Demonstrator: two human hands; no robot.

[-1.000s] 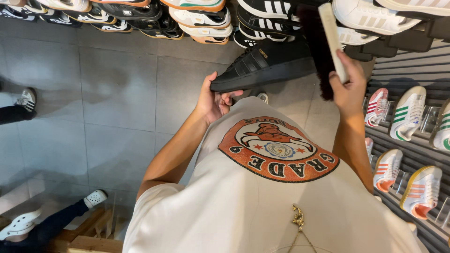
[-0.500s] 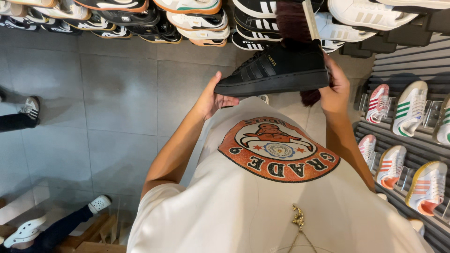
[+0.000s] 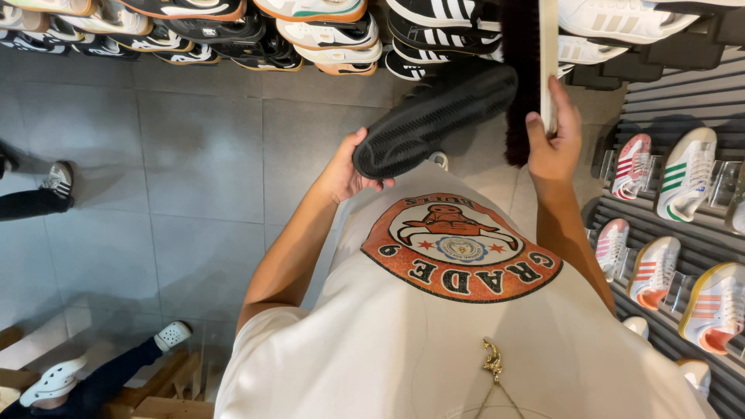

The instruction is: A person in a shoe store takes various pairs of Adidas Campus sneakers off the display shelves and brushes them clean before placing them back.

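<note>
Left hand [image 3: 345, 167] clamped on the heel of the black shoe [image 3: 434, 120], sole up, looks light and stiff-soled, right hand [image 3: 555, 143] fisted round the brush [image 3: 521, 85] beside it.

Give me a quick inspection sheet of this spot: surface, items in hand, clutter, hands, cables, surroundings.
Surface: grey tiled floor; no worktop seen.
Job's things: black shoe, ribbed sole turned toward the camera; brush with dark bristles and pale back, beside its toe end.
Clutter: nothing seen.
Hands: left hand grips the shoe's heel; right hand grips the brush.
Cables: nothing seen.
Surroundings: shelved sneakers ahead, wall display sneakers at right, another person's feet at left.
</note>
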